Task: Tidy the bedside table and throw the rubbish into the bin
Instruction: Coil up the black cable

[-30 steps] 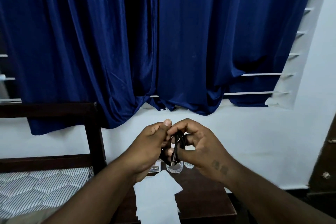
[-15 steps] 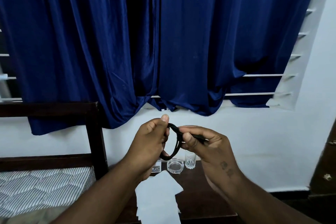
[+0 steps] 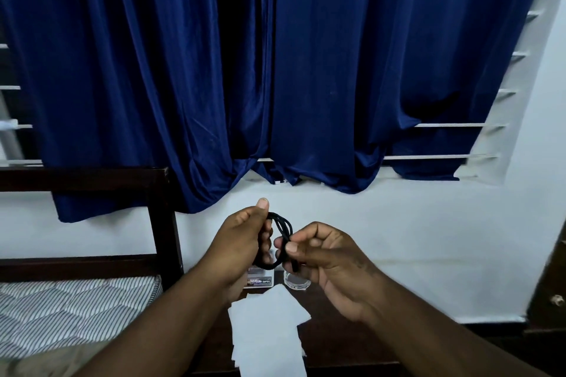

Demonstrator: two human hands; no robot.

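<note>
Black coiled cable [image 3: 280, 240] is pinched by both hands, left hand [image 3: 245, 242] and right hand [image 3: 324, 257], above the bench [image 3: 343, 343], where a small box's [image 3: 259, 280] label is too blurred to read.

This is a bedroom in a home: a dark wooden bed frame [image 3: 159, 223] with a grey-striped quilted mattress [image 3: 76, 309] stands at the left edge of a dark wooden bedside table [image 3: 330, 343], under long glossy blue curtains [image 3: 275, 70] over a barred window in a white plastered wall [image 3: 428, 239].
</note>
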